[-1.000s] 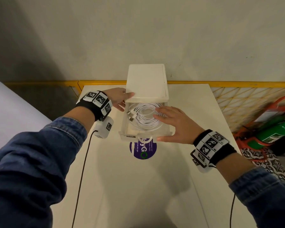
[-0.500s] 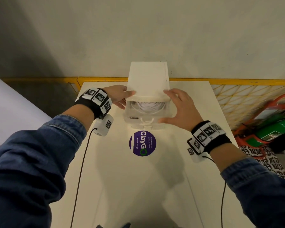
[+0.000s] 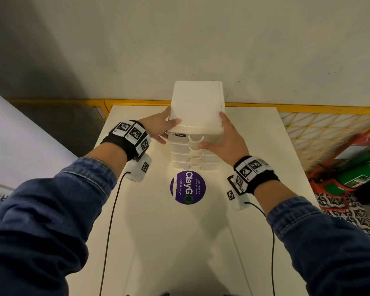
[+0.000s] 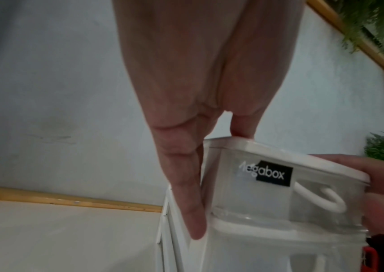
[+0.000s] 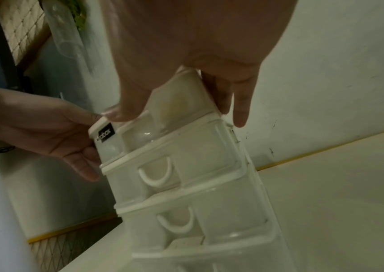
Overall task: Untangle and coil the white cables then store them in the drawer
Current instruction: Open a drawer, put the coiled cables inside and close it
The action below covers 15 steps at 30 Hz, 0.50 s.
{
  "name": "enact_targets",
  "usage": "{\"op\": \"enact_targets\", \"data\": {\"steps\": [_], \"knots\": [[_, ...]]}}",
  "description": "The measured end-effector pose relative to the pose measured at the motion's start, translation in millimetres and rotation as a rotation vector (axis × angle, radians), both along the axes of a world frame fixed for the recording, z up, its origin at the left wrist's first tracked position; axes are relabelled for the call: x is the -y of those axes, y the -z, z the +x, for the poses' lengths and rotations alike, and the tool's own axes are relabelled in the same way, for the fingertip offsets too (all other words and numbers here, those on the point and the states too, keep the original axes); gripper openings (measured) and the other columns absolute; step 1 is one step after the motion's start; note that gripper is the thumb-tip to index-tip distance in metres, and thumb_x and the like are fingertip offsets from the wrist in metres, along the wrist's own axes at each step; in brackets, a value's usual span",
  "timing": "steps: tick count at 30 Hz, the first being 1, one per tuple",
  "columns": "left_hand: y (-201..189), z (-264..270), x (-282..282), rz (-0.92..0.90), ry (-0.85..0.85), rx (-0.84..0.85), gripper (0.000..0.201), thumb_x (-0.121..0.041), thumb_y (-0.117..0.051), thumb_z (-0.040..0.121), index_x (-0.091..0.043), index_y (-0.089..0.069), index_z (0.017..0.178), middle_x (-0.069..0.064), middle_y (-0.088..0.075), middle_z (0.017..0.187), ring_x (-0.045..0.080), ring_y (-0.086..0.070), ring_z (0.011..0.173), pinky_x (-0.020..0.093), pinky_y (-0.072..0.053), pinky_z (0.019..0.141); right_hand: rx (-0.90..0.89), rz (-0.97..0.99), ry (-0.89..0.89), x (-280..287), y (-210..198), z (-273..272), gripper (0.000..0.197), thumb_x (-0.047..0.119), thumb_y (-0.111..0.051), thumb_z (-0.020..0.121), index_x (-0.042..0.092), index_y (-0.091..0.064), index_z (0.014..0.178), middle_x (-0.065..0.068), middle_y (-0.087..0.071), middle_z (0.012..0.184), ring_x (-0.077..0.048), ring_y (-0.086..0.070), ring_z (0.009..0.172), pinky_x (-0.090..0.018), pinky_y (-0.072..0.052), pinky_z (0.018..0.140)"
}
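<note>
The white stacked drawer unit (image 3: 198, 103) stands at the far middle of the table. Its top drawer (image 3: 195, 136), marked Megabox (image 4: 272, 174), is pushed in flush. No white cable shows in any view; the cloudy drawer front hides what is inside. My left hand (image 3: 158, 127) rests against the unit's left side, thumb on the top edge, fingers (image 4: 186, 193) straight down the wall. My right hand (image 3: 226, 139) is at the right front corner: thumb presses the drawer front by the handle, and straight fingers (image 5: 240, 110) lie along the right side.
The white table (image 3: 179, 242) carries a round purple ClayGo sticker (image 3: 188, 187) just in front of the unit. A wall stands close behind. A yellow mesh fence (image 3: 318, 129) and a green cylinder in a red frame (image 3: 361, 174) are to the right.
The top drawer, open a second ago with coiled white cable in it, has slid fully shut. My right hand moved from above the coil to the drawer's front corner. The left hand stayed.
</note>
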<state>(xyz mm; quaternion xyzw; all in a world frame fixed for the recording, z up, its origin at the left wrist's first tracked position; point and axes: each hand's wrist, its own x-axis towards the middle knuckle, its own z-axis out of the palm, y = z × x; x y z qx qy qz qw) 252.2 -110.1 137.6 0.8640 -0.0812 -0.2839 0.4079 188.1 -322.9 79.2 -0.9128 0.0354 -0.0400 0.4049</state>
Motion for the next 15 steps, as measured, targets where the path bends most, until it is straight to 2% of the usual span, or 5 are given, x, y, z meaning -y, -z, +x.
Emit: {"op": "enact_targets", "data": {"steps": [4,9,13,15], "knots": [[-0.9,0.4,0.4,-0.01,-0.019,0.006,0.068,-0.045,-0.043,0.095,-0.029,-0.005,0.149,0.007,-0.057,0.12,0.029,-0.064,0.097,0.046,-0.054,0.088,0.087,0.011,0.12,-11.9,4.8,0.6,0.1,0.051,-0.075,0.065,0.025,-0.02,0.143,-0.006,-0.043,0.14,-0.024,-0.047,0.124,-0.039,-0.043,0.099],[3.8,-2.9,-0.6,-0.042,-0.069,0.002,0.072,-0.045,-0.045,0.094,-0.028,-0.003,0.15,0.009,-0.056,0.126,0.03,-0.062,0.104,0.046,-0.054,0.088,0.099,0.022,0.148,-14.0,9.7,-0.6,0.094,0.048,-0.074,0.068,0.026,-0.021,0.142,-0.004,-0.044,0.141,-0.024,-0.048,0.124,-0.04,-0.045,0.098],[15.5,-6.6,-3.6,-0.085,-0.18,0.021,0.08,-0.055,-0.04,0.092,-0.018,0.0,0.151,0.015,-0.044,0.144,0.031,-0.056,0.117,0.04,-0.05,0.087,0.054,0.064,0.054,-4.4,2.8,-2.8,0.11,0.042,-0.078,0.065,0.027,-0.005,0.145,-0.005,-0.038,0.147,-0.025,-0.042,0.13,-0.043,-0.041,0.103],[25.7,-16.3,-10.9,-0.07,-0.197,0.017,0.082,-0.062,-0.031,0.091,-0.018,0.003,0.15,0.016,-0.037,0.148,0.033,-0.049,0.125,0.041,-0.045,0.094,0.016,0.043,0.068,4.0,5.6,-16.3,0.115,0.042,-0.077,0.068,0.026,0.006,0.146,-0.007,-0.035,0.149,-0.026,-0.04,0.132,-0.043,-0.04,0.104]]}}
